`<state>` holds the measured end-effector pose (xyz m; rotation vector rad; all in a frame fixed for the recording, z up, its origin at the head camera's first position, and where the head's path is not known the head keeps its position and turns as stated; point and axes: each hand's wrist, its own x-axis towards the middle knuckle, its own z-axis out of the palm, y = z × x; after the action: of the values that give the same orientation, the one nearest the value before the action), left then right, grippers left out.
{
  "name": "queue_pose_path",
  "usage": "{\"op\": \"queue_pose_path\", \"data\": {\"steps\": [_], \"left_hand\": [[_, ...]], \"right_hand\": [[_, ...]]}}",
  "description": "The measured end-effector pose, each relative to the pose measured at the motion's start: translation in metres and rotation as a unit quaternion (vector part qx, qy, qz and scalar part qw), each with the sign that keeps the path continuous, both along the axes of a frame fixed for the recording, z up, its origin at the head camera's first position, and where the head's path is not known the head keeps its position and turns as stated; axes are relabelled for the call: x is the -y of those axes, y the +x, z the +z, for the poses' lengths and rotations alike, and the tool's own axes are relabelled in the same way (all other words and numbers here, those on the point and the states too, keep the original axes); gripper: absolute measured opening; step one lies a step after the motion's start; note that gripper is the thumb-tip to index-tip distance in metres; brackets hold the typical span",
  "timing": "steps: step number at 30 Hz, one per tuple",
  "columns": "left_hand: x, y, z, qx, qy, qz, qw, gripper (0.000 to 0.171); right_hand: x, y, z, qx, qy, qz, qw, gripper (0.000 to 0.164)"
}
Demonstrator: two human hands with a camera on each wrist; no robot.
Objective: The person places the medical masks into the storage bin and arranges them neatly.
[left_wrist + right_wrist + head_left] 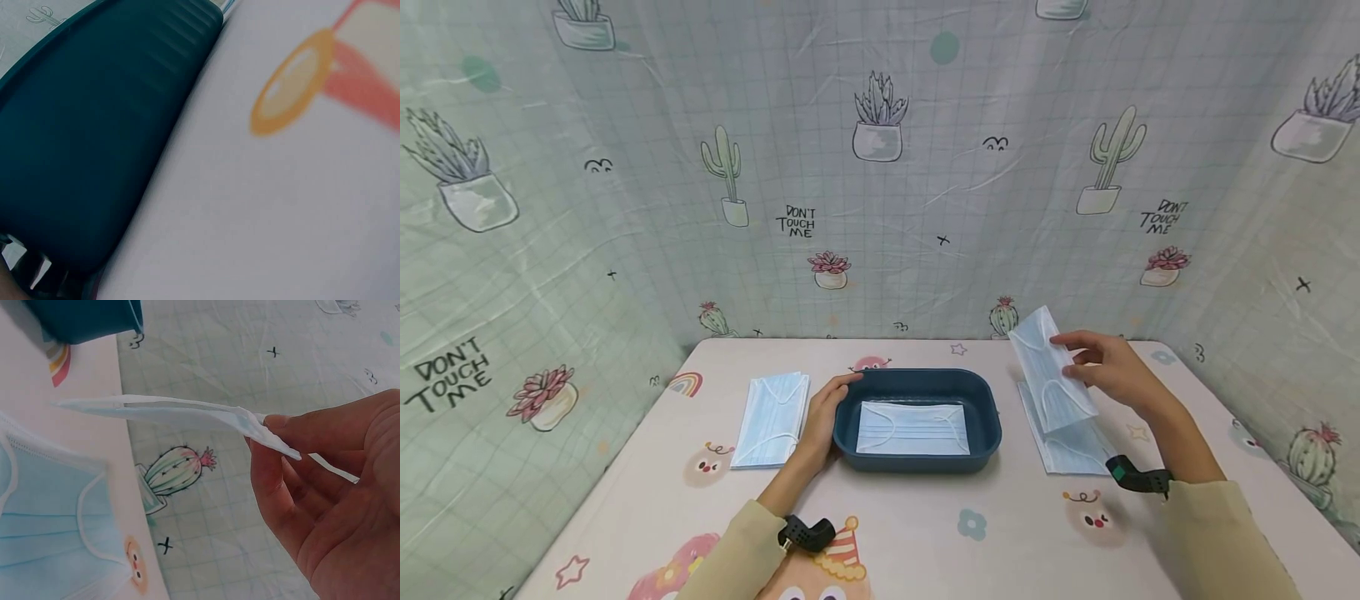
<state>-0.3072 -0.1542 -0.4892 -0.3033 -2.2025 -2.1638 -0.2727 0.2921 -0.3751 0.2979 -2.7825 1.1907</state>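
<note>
A dark blue plastic basin point(917, 463) stands mid-table with a light blue face mask point(913, 430) lying flat in it. My left hand point(824, 421) rests along the basin's left end, fingertips at the far left rim; its thumb is hidden. In the left wrist view the basin's side wall point(94, 125) fills the left. My right hand point(1105, 367) pinches a raised, tilted face mask point(1051, 375) between thumb and fingers. That mask point(181, 414) appears edge-on in the right wrist view. Under it, on the table, lie more masks point(1075, 454).
Left of the basin, more light blue masks point(771, 421) lie on the table beside my left hand. The tabletop point(917, 533) has a printed pale cover. A patterned cloth point(880, 208) stands as a wall behind the table and along both sides.
</note>
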Motion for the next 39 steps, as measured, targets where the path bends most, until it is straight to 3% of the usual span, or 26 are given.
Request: {"op": "queue_pose_path", "data": {"steps": [19,39], "left_hand": [[0.0,0.001,0.001,-0.007,-0.001,0.004,1.0,0.04],[-0.001,0.001,0.003,-0.004,0.001,0.004,1.0,0.04]], "right_hand": [[0.01,0.004,0.008,-0.027,0.007,0.017,0.999,0.047],[0.025,0.007,0.016,-0.024,0.016,0.027,0.999,0.046]]}}
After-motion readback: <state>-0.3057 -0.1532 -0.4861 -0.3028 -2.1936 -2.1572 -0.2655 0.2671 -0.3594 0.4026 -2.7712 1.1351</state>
